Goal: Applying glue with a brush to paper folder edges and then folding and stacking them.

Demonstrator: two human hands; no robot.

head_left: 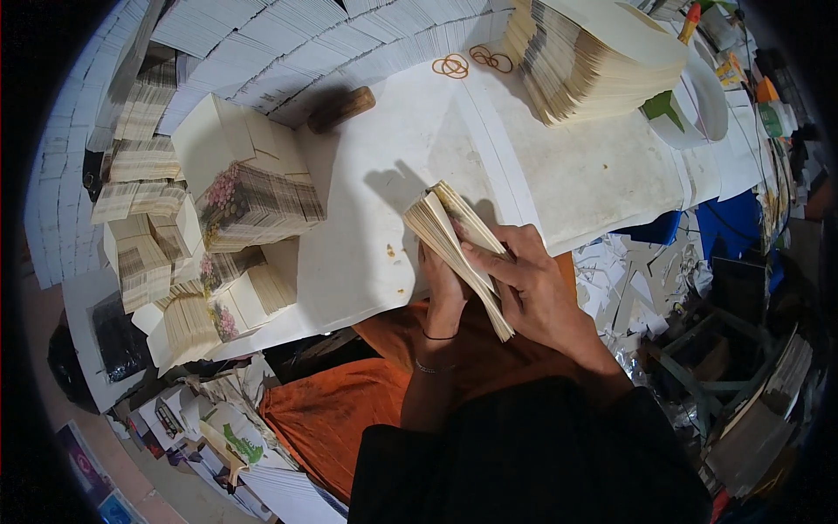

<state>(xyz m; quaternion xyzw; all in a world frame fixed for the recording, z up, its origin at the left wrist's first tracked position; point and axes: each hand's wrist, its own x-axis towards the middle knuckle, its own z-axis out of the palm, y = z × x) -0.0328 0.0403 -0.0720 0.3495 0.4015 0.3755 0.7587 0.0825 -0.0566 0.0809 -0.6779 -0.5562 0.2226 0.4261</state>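
Note:
Near the front edge of the white worktable, I hold a small stack of cream paper cards upright and tilted. A floral print shows on one face, and the stack parts into two bunches at its top. My left hand supports it from the near left side, its fingers mostly hidden behind the cards. My right hand grips the right side, thumb and fingers closed on it. To the left stands a large block of similar cards with pink flowers printed on its side.
Smaller card stacks crowd the left. Rubber bands and a worn wooden block lie at the back, before a wall of white paper stacks. A tall cream paper stack stands back right beside a white round container. Paper scraps lie below right.

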